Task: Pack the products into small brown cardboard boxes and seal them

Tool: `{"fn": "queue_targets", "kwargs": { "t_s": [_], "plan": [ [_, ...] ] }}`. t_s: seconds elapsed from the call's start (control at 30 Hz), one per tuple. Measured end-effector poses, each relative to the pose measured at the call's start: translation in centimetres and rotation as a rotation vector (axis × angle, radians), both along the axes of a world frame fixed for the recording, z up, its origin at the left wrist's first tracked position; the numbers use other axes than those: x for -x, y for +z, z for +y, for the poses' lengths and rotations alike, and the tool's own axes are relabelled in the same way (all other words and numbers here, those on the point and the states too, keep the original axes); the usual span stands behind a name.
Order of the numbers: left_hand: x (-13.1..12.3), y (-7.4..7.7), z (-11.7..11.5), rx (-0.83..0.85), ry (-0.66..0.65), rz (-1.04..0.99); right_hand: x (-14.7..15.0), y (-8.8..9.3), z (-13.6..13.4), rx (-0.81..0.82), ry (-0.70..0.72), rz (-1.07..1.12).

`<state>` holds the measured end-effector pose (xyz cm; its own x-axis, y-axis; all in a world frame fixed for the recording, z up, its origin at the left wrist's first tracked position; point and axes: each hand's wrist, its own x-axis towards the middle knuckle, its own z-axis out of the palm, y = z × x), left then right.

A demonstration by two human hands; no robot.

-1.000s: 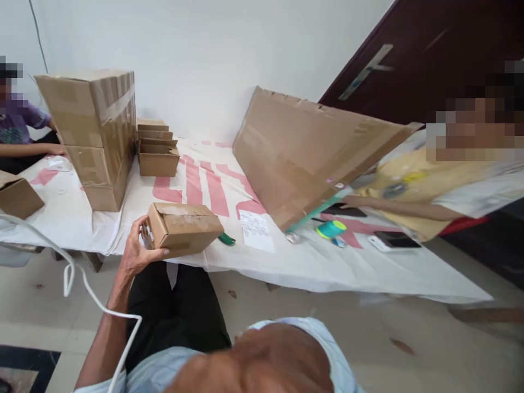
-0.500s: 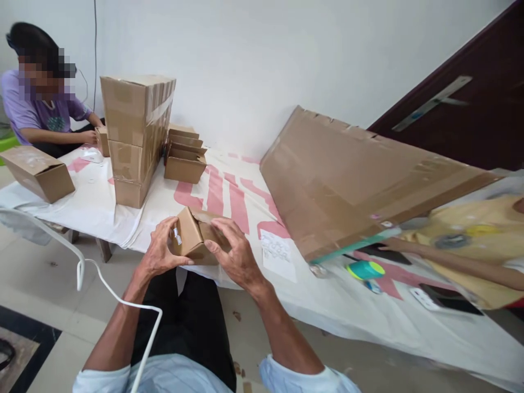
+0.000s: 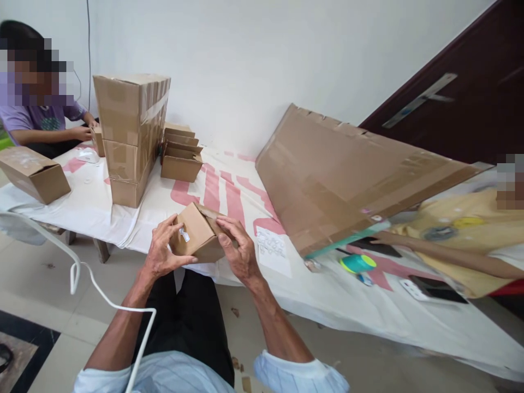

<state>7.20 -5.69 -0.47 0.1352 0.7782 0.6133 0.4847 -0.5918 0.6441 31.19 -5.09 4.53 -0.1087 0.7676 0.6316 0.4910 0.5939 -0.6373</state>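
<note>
A small brown cardboard box (image 3: 196, 236) is held tilted at the near edge of the cloth-covered table (image 3: 323, 305). My left hand (image 3: 161, 248) grips its left side, thumb along the bottom edge and fingers near the top. Against the right side and lid presses my right hand (image 3: 241, 251), with its fingers over the top edge. White labels (image 3: 184, 234) show on the box's left face. A printed sheet of paper (image 3: 273, 252) lies just right of my right hand.
Taped boxes (image 3: 123, 120) stand stacked at the left, with open boxes (image 3: 181, 164) beside them. One closed box (image 3: 35, 173) lies far left. A large cardboard panel (image 3: 347, 180) leans on the right. People sit at both ends; a white cable (image 3: 110, 303) crosses my left arm.
The box has turned in my hands, showing more of its labelled left face. The whole view has shifted slightly, so the surroundings sit further left.
</note>
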Motion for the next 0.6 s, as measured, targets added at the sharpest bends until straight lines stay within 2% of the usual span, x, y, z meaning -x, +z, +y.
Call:
{"fn": "queue_targets", "kwargs": {
  "t_s": [0.2, 0.37, 0.47, 0.6],
  "plan": [
    [-0.5, 0.4, -0.2, 0.003, 0.021, -0.016, -0.4, 1.1, 0.1, -0.016, 0.020, -0.023],
    [-0.8, 0.7, -0.4, 0.017, 0.015, -0.039, 0.5, 3.4, -0.5, -0.123, -0.005, -0.135],
    [-1.0, 0.7, -0.5, 0.044, 0.022, -0.046, 1.7, 5.0, -1.2, -0.214, -0.007, -0.306],
    [-1.4, 0.7, -0.6, 0.042, 0.036, -0.061, 3.6, 6.7, -1.1, -0.258, 0.037, -0.712]
  ]
}}
